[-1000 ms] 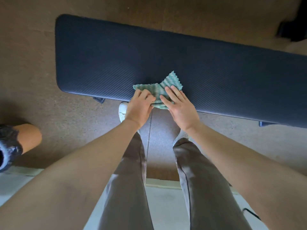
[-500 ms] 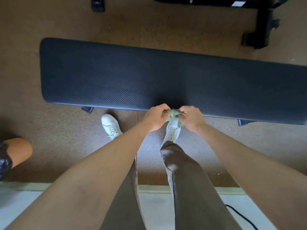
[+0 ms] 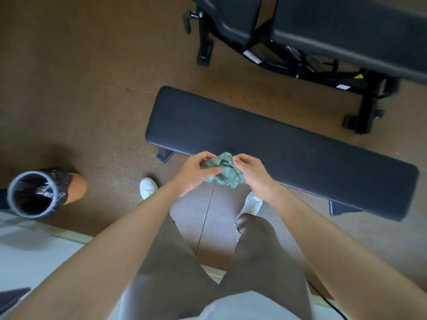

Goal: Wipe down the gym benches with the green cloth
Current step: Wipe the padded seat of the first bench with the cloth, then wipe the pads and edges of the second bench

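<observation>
A crumpled green cloth [image 3: 225, 173] hangs between my two hands, lifted off the bench, above the floor just in front of its near edge. My left hand [image 3: 193, 173] grips its left side and my right hand [image 3: 253, 173] pinches its right side. The flat dark padded bench [image 3: 288, 148] runs from centre to lower right on the brown floor. A second, adjustable black bench [image 3: 346, 26] on a metal frame stands behind it at the top right.
A round bin with a black liner [image 3: 34, 195] stands on the floor at the left. My legs and white shoes [image 3: 147, 188] are below the hands. A pale floor strip runs along the bottom left, and a black cable [image 3: 332, 303] lies at the bottom right.
The cloth came off the bench top and got bunched up between both hands, then partly opened out. My view rose and pulled back, bringing the second bench and the bin into sight.
</observation>
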